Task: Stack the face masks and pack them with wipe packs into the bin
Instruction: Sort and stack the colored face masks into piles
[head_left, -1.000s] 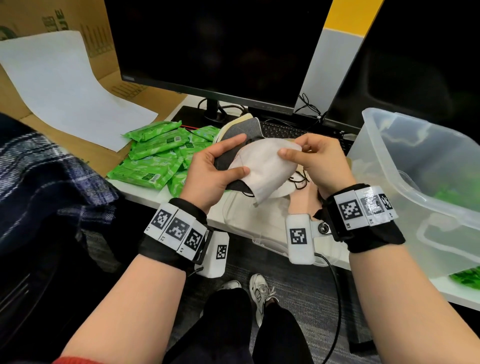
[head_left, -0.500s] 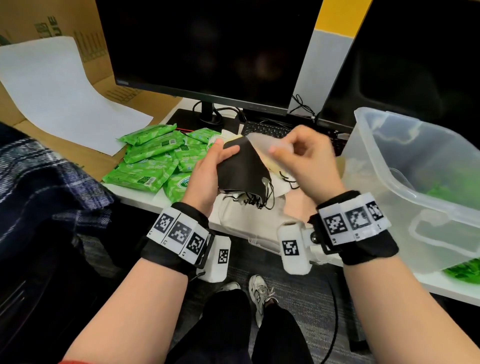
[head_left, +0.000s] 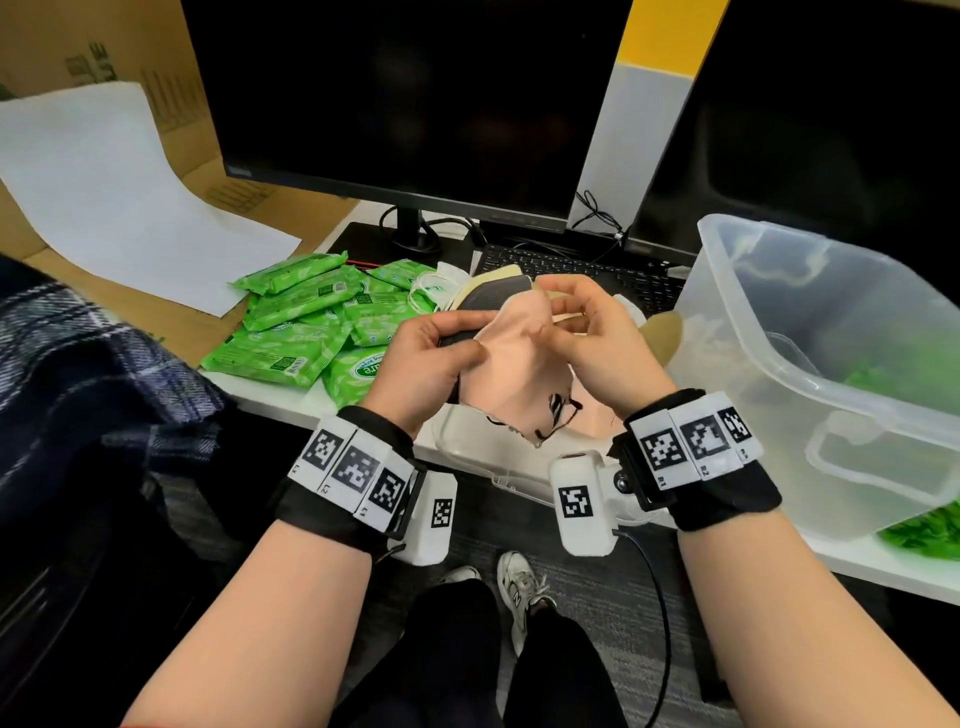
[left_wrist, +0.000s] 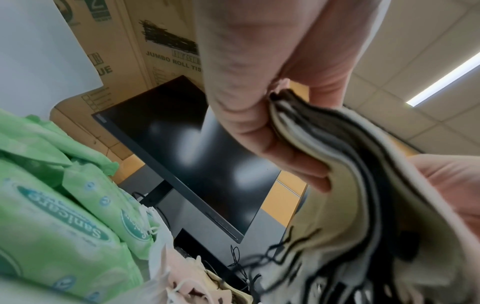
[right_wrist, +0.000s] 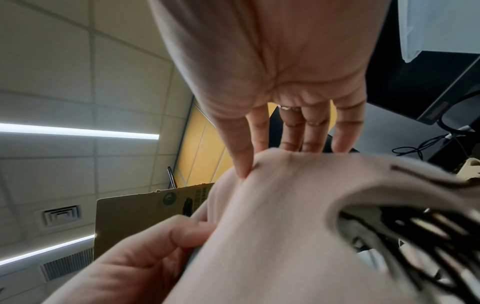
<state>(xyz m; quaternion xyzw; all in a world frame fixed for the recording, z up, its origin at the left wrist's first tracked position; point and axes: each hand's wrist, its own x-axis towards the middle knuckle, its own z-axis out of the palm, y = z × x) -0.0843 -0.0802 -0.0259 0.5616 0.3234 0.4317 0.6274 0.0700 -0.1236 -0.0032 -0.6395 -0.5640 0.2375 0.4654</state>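
Left hand (head_left: 426, 358) clamped on a stack of face masks (left_wrist: 345, 185), thumb over the pink mask (head_left: 519, 374) on top; layers too blurred to count. Right hand (head_left: 597, 338) pinching that pink mask's upper edge. Stack held above the surface (head_left: 291, 400), between roughly eight green wipe packs (head_left: 291, 332) and one clear bin (head_left: 831, 364) with more green packs inside.

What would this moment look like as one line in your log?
left hand: grips mask stack | right hand: pinches pink mask on top | wipe packs: on desk | bin: right
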